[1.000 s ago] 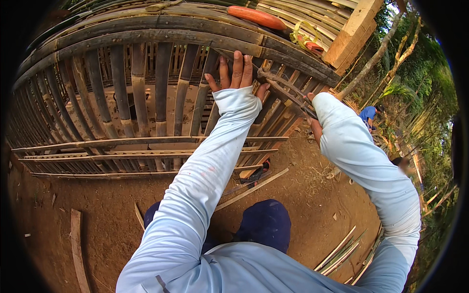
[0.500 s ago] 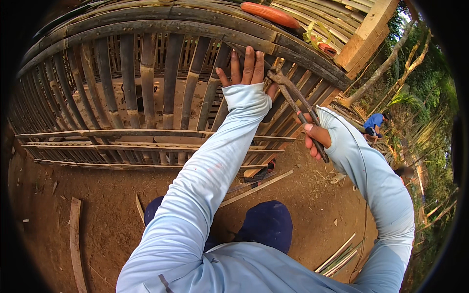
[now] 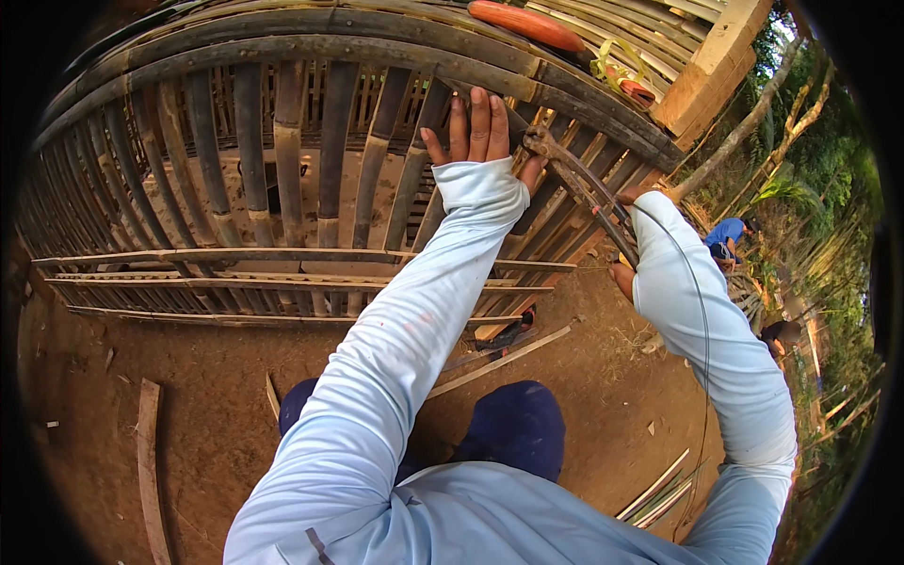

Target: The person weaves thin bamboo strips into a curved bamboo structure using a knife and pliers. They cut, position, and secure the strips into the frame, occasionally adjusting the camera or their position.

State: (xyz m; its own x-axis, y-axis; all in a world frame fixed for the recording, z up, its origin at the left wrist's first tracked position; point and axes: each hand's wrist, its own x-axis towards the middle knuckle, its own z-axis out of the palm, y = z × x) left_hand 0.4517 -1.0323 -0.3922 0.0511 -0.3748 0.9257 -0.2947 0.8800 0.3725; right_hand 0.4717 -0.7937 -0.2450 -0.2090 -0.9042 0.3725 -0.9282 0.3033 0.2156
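Dark split-bamboo slats (image 3: 336,151) stand in a row, fixed to a long curved bamboo rail (image 3: 282,47) along the top. My left hand (image 3: 474,132) lies against the slats just under that rail, its fingers stretched out and slightly spread. Just right of it is the head of a pair of rusty pincers (image 3: 576,169), close against the slats. My right hand (image 3: 625,273) grips the long handles near their lower end; the sleeve covers part of this hand. Whether the jaws bite on anything is too small to make out.
On top lie a long orange-red object (image 3: 527,25) and a yellow-green strip (image 3: 617,61), beside a thick wooden beam (image 3: 713,71). Wooden strips (image 3: 149,452) and a dark-handled tool (image 3: 508,331) rest on the dirt ground. A person in blue (image 3: 723,235) crouches far right.
The pincers' handles have swung slightly up and to the right, with my right hand turning so the sleeve hides more of it. My left hand stays nearly in place.
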